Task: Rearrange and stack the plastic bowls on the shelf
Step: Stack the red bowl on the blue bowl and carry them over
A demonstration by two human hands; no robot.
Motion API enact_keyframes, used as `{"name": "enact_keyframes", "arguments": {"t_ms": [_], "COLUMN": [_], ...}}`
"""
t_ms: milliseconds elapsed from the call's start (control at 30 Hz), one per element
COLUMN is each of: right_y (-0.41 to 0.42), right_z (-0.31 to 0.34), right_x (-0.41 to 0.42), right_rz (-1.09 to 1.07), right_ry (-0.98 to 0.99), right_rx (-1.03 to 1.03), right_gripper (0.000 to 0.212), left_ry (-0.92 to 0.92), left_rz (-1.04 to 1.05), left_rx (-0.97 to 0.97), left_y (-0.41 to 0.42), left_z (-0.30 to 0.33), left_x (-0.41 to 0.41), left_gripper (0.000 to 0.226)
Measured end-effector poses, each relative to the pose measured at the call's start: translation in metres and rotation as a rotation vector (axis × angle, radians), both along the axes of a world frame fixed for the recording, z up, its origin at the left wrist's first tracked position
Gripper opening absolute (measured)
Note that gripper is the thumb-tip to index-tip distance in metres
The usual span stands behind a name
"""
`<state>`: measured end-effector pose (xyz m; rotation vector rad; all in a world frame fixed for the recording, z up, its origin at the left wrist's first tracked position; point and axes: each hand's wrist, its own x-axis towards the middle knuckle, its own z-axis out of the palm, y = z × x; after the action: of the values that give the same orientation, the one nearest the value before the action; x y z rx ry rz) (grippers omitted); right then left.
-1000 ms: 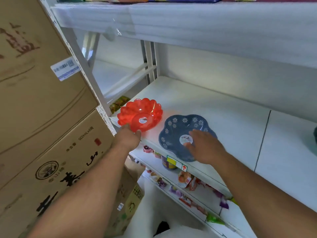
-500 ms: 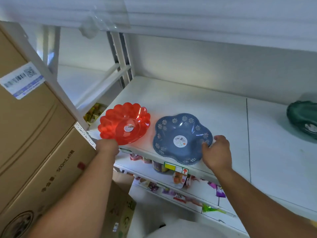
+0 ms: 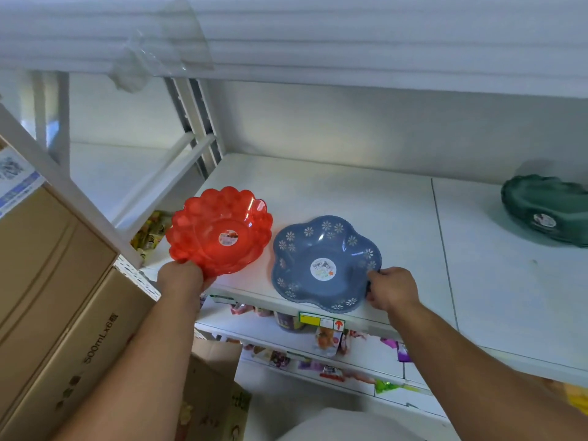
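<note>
Left hand (image 3: 180, 278) is pinching the scalloped translucent red plastic bowl (image 3: 219, 230) at its 7 o'clock rim, right hand (image 3: 393, 289) pinching the flower-shaped blue plastic bowl (image 3: 324, 264) at 4 o'clock, grips readying both for stacking on the white shelf (image 3: 350, 198)

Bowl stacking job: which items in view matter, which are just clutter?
Job:
red bowl, left hand gripping its near rim
blue bowl, right hand at its right edge
green bowl, far right
shelf

Clutter:
cardboard boxes
snack packets below
</note>
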<state>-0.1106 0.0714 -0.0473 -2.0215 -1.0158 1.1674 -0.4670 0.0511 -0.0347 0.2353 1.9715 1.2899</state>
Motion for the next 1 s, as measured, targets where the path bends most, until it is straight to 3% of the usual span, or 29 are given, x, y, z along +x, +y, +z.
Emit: {"name": "enact_keyframes", "arguments": {"t_ms": [167, 433, 633, 800, 1000], "right_y": [-0.001, -0.01, -0.016, -0.018, -0.021], "right_z": [-0.002, 0.006, 0.013, 0.017, 0.014], "right_x": [0.001, 0.003, 0.005, 0.002, 0.005], "right_rz": [-0.024, -0.084, -0.194, -0.195, -0.1], "right_ry": [0.039, 0.242, 0.406, 0.397, 0.316], "right_rx": [0.002, 0.001, -0.036, -0.027, 0.04], "right_gripper": [0.029, 0.026, 0.045, 0.057, 0.056], "left_ry": [-0.05, -0.193, -0.185, -0.167, -0.135], "left_rz": [-0.15, -0.529, -0.594, -0.632, -0.67], "left_rx": [0.093, 0.13, 0.096, 0.072, 0.031], "left_y": [0.008, 0.006, 0.005, 0.006, 0.006], "left_z": [0.034, 0.05, 0.038, 0.037, 0.036], "left_x": [0.023, 0.075, 0.088, 0.096, 0.103], "left_gripper": [0.018, 0.025, 0.021, 0.02, 0.017]}}
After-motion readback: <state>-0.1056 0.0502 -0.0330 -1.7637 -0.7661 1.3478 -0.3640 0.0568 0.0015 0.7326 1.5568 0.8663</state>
